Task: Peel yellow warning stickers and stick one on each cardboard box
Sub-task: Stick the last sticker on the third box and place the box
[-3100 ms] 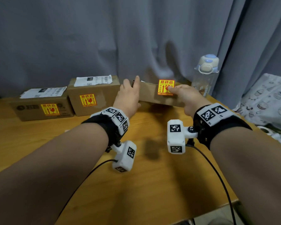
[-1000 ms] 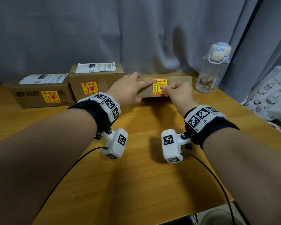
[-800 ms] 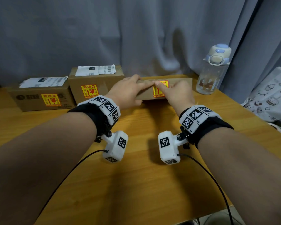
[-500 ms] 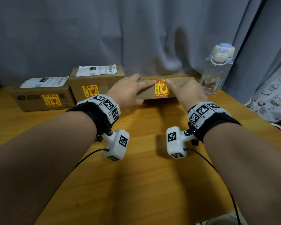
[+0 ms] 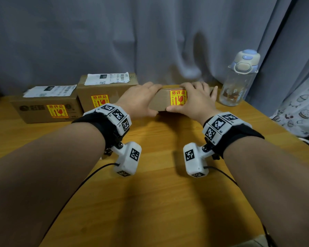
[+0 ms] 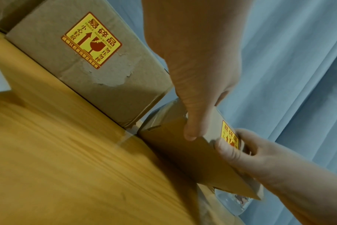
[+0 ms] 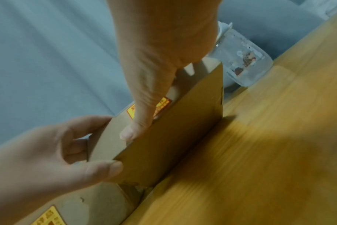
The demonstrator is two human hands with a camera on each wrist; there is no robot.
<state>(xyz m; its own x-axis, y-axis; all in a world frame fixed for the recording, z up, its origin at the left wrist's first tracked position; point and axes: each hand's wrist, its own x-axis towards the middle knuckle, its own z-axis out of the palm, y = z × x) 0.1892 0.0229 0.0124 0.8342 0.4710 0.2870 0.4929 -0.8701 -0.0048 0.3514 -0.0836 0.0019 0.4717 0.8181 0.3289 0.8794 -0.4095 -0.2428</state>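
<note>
Cardboard box [image 5: 161,102], stickered, seemingly light and stiff: left hand [image 5: 139,100] and right hand [image 5: 194,102] clasp its ends, thumbs in front.

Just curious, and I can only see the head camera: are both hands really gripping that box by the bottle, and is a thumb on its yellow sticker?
Observer: The right wrist camera shows the right hand with its thumb lying across the sticker on the box.
Operator: And the left hand?
Observer: From the left wrist camera, the left hand has its thumb on the box front, beside the sticker and not on it.
Operator: Is the wristband hiding anything on the middle box?
Observer: Yes, there is a torn patch in the cardboard just below the middle box's sticker.
</note>
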